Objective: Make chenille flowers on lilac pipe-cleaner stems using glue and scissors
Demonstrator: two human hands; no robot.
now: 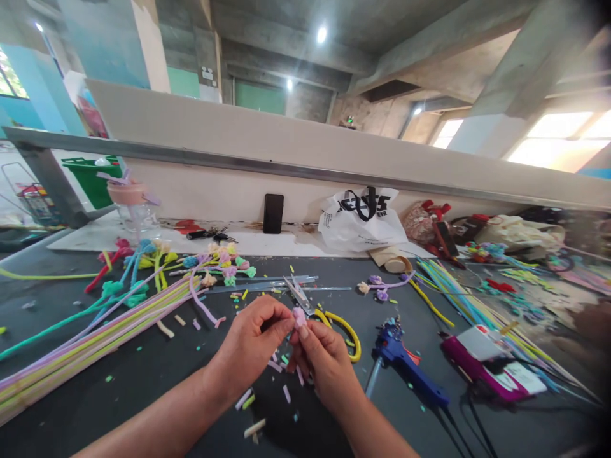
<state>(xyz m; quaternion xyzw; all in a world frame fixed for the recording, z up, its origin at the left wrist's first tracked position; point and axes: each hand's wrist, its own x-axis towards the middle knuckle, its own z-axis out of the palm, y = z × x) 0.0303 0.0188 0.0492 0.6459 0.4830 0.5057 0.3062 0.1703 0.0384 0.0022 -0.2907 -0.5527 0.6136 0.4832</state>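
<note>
Between my hands is a small pink fuzzy piece (299, 317), over the middle of the dark table (191, 381). My left hand (260, 334) pinches it from the left with thumb and forefinger. From the right, my right hand (324, 362) grips it between thumb and fingers. Just behind my hands lie scissors with yellow handles (356, 337), blades pointing away and partly open. Short cut pieces of pastel stems (248, 399) are scattered below and around my hands.
Bundled pastel stems (119, 327) lie at left, fuzzy flowers (224, 257) behind them. At right are a blue glue gun (410, 369), a purple-and-white box (487, 369) and more stems. A phone (273, 214) and a white bag (360, 222) stand at the back. A blurred hand (589, 331) shows far right.
</note>
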